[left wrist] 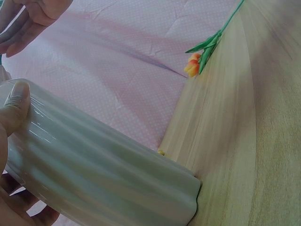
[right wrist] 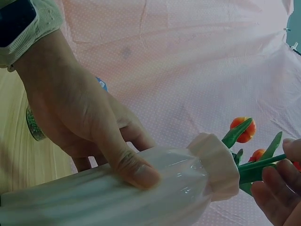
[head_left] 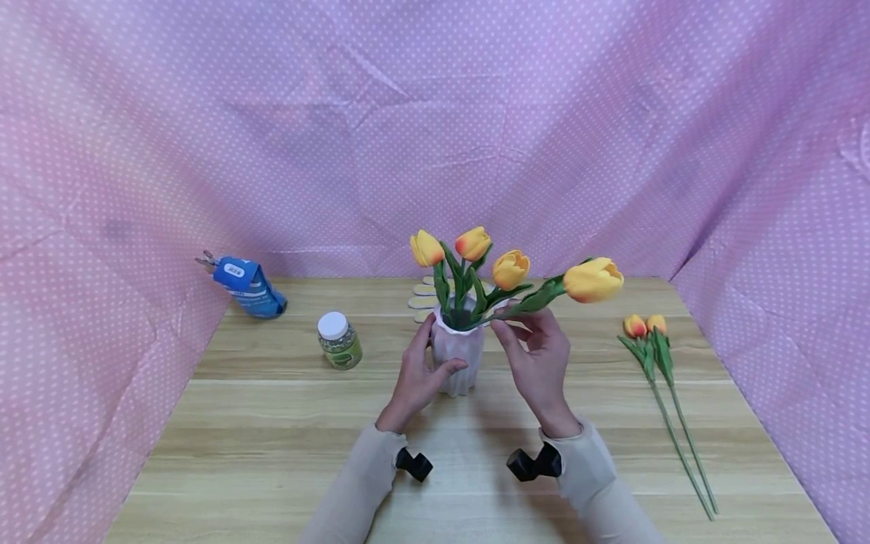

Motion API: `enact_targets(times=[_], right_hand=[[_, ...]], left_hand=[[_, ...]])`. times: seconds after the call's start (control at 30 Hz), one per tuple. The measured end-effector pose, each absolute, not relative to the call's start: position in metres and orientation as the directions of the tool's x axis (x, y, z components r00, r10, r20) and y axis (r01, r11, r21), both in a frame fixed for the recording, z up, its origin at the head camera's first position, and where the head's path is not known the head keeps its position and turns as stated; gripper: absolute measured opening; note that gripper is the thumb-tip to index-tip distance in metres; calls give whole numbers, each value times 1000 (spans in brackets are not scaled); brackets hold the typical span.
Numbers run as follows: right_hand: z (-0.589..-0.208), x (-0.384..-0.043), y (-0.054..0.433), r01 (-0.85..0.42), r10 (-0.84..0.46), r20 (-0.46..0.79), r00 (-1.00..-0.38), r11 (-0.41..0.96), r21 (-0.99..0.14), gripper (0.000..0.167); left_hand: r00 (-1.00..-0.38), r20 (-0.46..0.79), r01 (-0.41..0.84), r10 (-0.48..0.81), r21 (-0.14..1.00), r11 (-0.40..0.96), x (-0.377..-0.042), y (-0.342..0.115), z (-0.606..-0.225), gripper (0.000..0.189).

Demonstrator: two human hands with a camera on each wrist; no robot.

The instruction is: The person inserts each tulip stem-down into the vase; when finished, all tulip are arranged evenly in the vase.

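Yellow tulip (head_left: 593,280) tilts right of centre, above my right hand (head_left: 541,357) — nearly closed, pinching its stem (right wrist: 263,163). My left hand (head_left: 416,380) curls round the pale vase (head_left: 460,348) mid-frame.

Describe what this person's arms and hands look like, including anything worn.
The left hand and right hand are bare. Both arms wear long, pale beige sleeves, finely ribbed at the left cuff. A black, blocky device sits at each wrist.
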State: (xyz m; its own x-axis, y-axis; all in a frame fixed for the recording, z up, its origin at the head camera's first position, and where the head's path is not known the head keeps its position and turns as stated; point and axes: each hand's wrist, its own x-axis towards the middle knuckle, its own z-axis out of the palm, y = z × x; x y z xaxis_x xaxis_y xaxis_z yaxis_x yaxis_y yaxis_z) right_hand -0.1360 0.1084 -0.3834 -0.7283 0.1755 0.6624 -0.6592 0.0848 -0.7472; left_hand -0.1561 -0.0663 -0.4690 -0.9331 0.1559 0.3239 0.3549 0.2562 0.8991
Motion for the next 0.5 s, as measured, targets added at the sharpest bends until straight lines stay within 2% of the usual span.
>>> enact_targets(times=[0.2, 0.5], right_hand=[[-385, -136, 110, -646, 183, 646, -741, 64, -760, 35], [-386, -135, 112, -615, 175, 622, -763, 99, -782, 30]], left_hand=[[-934, 322, 353, 153, 898, 264, -157, -67, -470, 94], [-932, 327, 357, 156, 902, 241, -157, -66, -470, 90]])
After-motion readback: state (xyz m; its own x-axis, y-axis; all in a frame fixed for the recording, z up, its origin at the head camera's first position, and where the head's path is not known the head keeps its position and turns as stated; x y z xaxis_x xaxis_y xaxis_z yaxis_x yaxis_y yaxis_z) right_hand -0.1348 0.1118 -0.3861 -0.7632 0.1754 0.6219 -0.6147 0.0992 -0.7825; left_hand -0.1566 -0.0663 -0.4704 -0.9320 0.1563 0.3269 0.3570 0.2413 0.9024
